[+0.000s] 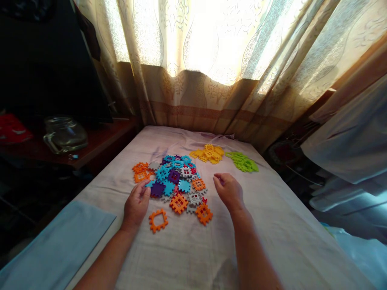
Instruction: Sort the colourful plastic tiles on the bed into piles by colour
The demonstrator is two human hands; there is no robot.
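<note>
A mixed pile of flat, notched plastic building tiles [173,176] in blue, purple, grey, red and orange lies on the bed sheet. My left hand [137,202] is at the pile's left edge, its thumb a little apart from bent fingers. The fingertips are beside a light blue tile [150,183]; contact is unclear. To the right of the pile, my right hand [229,190] is over the sheet with fingers curled in, and no tile shows in it. An orange frame-shaped tile [158,220] lies alone near my left wrist. Other orange tiles [140,173] lie left of the pile.
Yellow tiles [209,154] form a heap behind the pile, with green tiles [242,161] to their right. A light blue cloth [69,237] covers the bed's left edge. A glass jar [65,135] stands on a dark wooden table [99,144]. Curtains [199,92] hang behind.
</note>
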